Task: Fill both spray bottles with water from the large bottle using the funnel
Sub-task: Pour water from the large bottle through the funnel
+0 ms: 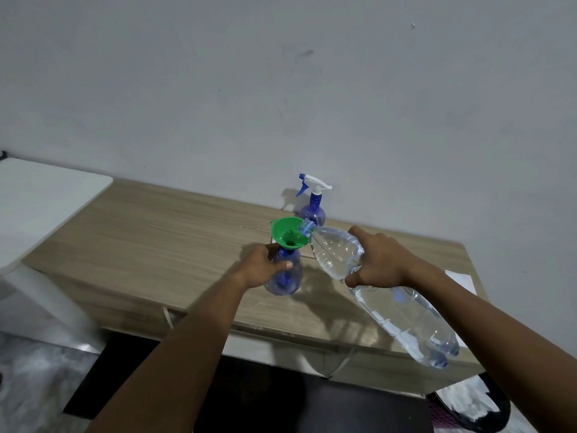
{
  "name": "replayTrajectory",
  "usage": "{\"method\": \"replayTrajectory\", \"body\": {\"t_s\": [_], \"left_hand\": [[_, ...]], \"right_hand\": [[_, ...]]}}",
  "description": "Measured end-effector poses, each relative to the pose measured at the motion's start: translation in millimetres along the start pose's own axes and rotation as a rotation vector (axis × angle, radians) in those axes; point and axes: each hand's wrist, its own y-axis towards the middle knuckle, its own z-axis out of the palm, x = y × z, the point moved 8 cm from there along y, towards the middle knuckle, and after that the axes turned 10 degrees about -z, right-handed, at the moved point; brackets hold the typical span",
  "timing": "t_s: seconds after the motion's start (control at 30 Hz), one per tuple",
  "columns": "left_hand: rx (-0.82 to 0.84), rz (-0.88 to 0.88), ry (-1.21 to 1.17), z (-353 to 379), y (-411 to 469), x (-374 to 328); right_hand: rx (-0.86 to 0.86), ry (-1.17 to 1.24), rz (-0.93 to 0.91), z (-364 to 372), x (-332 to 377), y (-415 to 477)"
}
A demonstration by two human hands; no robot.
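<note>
A green funnel [288,234] sits in the neck of a blue spray bottle [285,278] that stands on the wooden table [156,245]. My left hand [265,265] grips that bottle near its neck. My right hand [379,260] grips the large clear water bottle [402,317], tilted with its mouth at the funnel's right rim. A second blue spray bottle [313,204] with a white and blue trigger head stands behind the funnel, near the wall.
A white surface [46,198] adjoins the table on the left. A white sheet [462,281] lies at the table's right end. The table's front edge runs below my forearms. A dark round object [468,407] sits on the floor at lower right.
</note>
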Motion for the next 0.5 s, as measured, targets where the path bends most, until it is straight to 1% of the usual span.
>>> {"method": "replayTrajectory", "body": {"t_s": [0.5], "left_hand": [[0.005,-0.006,0.014,0.3,2.6,2.1]], "right_hand": [[0.026,-0.015,0.004,-0.9,0.5,0.0]]}}
